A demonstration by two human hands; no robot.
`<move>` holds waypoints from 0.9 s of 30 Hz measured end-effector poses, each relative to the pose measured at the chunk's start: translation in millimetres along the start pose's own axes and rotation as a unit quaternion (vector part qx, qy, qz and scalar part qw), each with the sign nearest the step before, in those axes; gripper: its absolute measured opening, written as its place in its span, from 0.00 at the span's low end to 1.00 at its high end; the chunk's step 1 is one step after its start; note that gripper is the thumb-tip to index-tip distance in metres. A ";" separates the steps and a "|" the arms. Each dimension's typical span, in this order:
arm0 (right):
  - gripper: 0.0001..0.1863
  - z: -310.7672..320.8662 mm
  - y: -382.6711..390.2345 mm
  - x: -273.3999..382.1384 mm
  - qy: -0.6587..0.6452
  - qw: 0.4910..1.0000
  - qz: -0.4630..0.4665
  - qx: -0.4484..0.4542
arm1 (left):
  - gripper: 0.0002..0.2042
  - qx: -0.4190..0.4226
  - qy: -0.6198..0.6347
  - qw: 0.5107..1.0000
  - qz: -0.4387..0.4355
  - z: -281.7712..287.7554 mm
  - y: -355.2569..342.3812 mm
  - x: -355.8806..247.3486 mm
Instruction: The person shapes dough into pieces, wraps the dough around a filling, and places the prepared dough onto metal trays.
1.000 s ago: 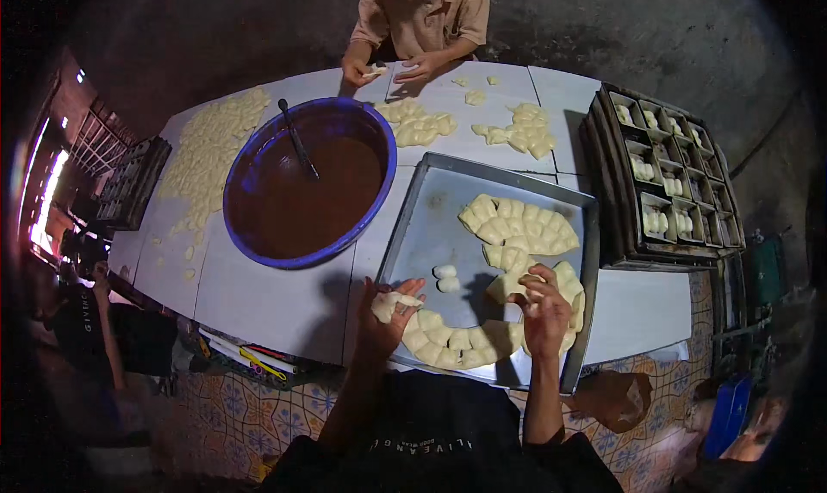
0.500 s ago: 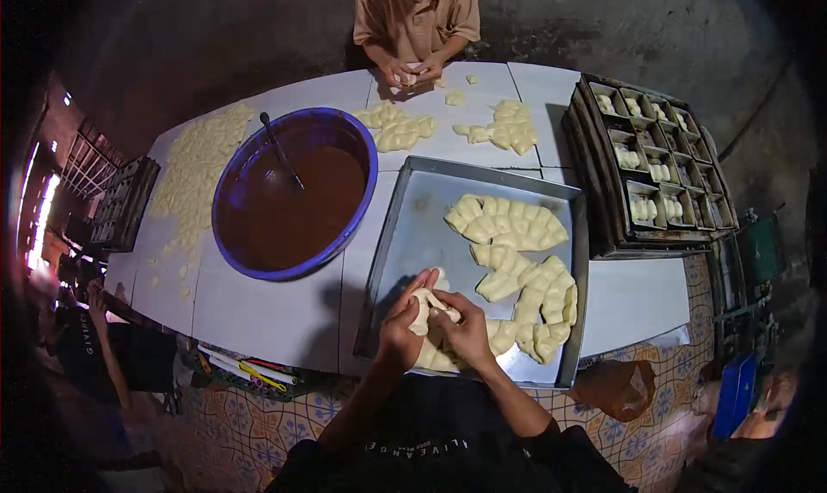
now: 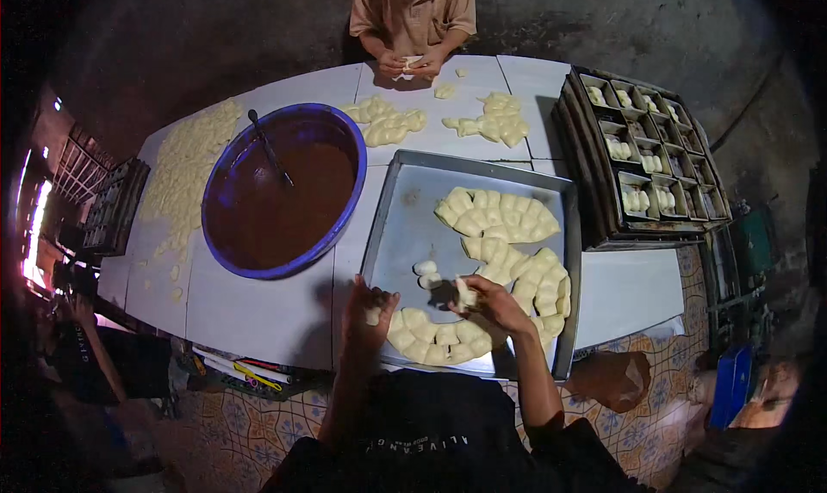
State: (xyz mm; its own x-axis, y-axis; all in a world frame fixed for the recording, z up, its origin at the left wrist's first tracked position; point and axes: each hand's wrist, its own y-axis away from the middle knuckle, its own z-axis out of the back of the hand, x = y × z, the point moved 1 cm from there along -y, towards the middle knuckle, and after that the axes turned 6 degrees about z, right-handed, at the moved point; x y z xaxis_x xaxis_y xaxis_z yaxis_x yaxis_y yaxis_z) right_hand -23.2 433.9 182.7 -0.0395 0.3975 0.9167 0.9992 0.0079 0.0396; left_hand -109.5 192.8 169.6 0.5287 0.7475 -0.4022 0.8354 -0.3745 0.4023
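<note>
My right hand (image 3: 498, 305) is closed around a pale piece of dough (image 3: 466, 295) above the large metal tray (image 3: 405, 222). Over the tray's near left edge, my left hand (image 3: 365, 321) curls its fingers, with a bit of whitish dough showing at them. Between the hands, a few small dough balls (image 3: 428, 274) lie on the tray floor. Joined rows of plump dough pieces (image 3: 500, 216) curve along the tray's right side, and another row (image 3: 444, 342) runs along its near side, beneath my right forearm.
Left of the tray stands a blue basin (image 3: 284, 269) of brown filling with a long-handled spoon (image 3: 271, 153). Many dough bits (image 3: 194, 161) cover the far left tabletop. Stacked baking moulds (image 3: 642, 157), some holding dough, stand right. Across the table, another person's hands (image 3: 412, 65) hold dough.
My hands, together over the tray working one dough piece, have moved apart, left hand leftward and right hand rightward. The small dough balls between them are now uncovered. The view has shifted slightly.
</note>
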 end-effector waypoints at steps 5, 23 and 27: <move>0.19 -15.0 2.4 -21.8 0.542 0.820 0.102 -0.151 | 0.30 0.166 -0.123 0.977 0.051 -0.1 8.9 4.7; 0.20 -74.5 -7.4 14.8 0.355 0.896 0.216 -0.156 | 0.22 0.184 -0.530 0.808 -0.180 -47.1 26.5 27.0; 0.13 -85.8 -19.9 3.5 0.294 0.915 0.223 -0.163 | 0.11 0.080 -0.401 0.898 -0.164 -41.7 24.4 38.9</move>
State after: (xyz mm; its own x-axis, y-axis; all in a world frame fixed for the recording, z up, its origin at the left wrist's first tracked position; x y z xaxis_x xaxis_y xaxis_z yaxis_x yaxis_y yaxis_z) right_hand -44.0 356.3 219.2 0.2783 -0.2683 0.9223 0.8651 -0.3471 -0.3621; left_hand -74.8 235.6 198.1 0.1353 0.2208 -0.9659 0.9428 -0.3285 0.0570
